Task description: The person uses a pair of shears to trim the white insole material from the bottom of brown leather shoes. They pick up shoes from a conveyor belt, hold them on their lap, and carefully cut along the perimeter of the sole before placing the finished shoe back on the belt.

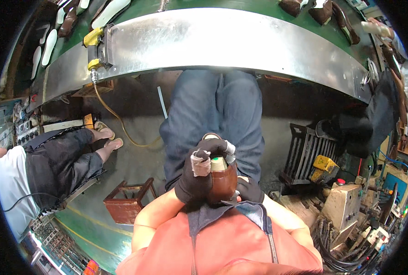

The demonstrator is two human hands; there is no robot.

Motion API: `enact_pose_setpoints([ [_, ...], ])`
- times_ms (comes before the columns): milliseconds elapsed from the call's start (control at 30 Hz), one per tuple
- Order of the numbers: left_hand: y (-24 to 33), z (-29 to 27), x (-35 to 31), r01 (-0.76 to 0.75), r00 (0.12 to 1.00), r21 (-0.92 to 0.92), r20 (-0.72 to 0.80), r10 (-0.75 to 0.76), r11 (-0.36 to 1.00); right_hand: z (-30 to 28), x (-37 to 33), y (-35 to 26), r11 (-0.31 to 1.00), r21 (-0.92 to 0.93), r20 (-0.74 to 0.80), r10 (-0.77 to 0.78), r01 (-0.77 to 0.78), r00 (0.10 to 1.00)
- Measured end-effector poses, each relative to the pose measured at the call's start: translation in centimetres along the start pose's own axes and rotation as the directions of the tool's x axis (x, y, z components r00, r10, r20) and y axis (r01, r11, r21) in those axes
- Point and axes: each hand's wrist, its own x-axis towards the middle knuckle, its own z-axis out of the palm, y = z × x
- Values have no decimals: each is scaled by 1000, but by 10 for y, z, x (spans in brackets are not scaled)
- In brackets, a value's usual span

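A brown leather shoe (223, 182) on a pale last sits on my lap, close to my chest. My left hand (199, 170), in a black glove with taped fingertips, wraps over its top and left side. My right hand (250, 189), also in a black glove, holds the shoe from underneath on the right; most of it is hidden behind the shoe. My legs in blue jeans (215, 117) stretch away below the shoe.
A curved steel-edged green conveyor (222, 39) carries shoes and white soles ahead. A seated person in dark trousers (57, 160) is at left. A small wooden stool (128, 199) stands by my left. Machines and hoses (346, 206) crowd the right.
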Motion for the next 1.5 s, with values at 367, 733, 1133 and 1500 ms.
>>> enact_pose_setpoints([
  [367, -16, -7, -6, -262, 964, 341, 39, 265, 903, -16, 0, 13, 999, 23, 55, -26, 25, 998],
  [733, -127, -85, 34, -74, 997, 84, 26, 72, 994, -57, 42, 10, 993, 57, 4, -99, 99, 995],
  [1133, -91, -47, 86, 140, 964, 787, -247, 99, 601, -123, 134, 58, 345, 721, 214, 713, -601, 667],
  [1500, -58, -47, 43, 36, 991, 811, 49, -128, 584, -165, 133, 63, 908, -216, 432, 419, -359, 799],
])
